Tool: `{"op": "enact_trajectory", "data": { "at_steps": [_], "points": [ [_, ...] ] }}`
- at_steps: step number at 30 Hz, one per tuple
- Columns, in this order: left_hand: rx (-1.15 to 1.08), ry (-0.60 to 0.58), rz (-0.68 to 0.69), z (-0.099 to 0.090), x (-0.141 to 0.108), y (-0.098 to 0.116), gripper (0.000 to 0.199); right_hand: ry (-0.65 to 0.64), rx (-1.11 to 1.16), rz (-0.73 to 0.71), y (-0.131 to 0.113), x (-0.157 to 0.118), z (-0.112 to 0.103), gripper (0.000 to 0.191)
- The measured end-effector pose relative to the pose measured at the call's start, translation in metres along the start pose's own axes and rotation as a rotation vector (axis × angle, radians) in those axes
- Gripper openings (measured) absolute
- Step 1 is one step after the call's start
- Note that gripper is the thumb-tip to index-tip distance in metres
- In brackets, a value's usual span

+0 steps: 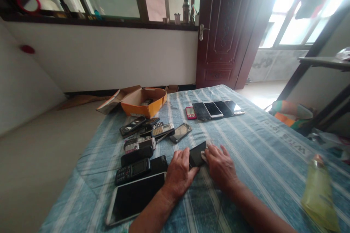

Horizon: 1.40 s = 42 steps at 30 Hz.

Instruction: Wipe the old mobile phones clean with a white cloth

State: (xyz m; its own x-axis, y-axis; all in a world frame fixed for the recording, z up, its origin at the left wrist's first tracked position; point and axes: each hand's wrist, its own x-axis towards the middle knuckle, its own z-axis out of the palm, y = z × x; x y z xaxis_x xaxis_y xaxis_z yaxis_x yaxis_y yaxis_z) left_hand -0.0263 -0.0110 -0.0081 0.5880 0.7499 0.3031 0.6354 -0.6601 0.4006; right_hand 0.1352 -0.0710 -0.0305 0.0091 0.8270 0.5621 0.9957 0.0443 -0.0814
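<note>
A dark smartphone (197,156) is tilted between my hands, just above the striped cloth. My left hand (179,170) grips its left edge, thumb along the near side. At its right end my right hand (221,163) pinches a whitish wipe or tissue (203,156) against the phone; most of the wipe is hidden under the fingers. Beside my left forearm lies a white-framed tablet (138,194). Beyond it is a loose pile of old phones, among them a black keypad phone (132,172), a silver keypad phone (164,130) and a touchscreen phone (181,133).
An open orange cardboard box (157,106) stands at the far left edge, something dark inside. At the far side, a small red phone (190,113) lies beside a row of several smartphones (213,110). A bottle of yellow liquid (319,189) is at the right. Behind are a door (224,43) and windows.
</note>
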Motion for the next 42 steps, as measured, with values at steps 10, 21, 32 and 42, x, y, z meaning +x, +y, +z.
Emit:
{"op": "enact_trajectory", "data": {
  "at_steps": [10,21,32,42],
  "points": [
    [0.007,-0.07,-0.021,-0.006,0.001,0.004,0.056,0.045,0.077,-0.117,-0.01,0.001,0.01,0.023],
    [-0.069,-0.075,0.02,-0.008,0.001,-0.004,0.058,-0.144,0.285,-0.151,-0.026,0.025,0.003,0.025],
    [-0.103,-0.082,0.036,-0.007,-0.001,-0.009,0.059,-0.217,0.26,-0.139,-0.019,0.042,0.001,0.013],
    [-0.141,-0.029,-0.071,0.0,-0.001,-0.011,0.07,-0.184,0.227,-0.145,-0.018,0.055,0.015,0.012]
  ]
}}
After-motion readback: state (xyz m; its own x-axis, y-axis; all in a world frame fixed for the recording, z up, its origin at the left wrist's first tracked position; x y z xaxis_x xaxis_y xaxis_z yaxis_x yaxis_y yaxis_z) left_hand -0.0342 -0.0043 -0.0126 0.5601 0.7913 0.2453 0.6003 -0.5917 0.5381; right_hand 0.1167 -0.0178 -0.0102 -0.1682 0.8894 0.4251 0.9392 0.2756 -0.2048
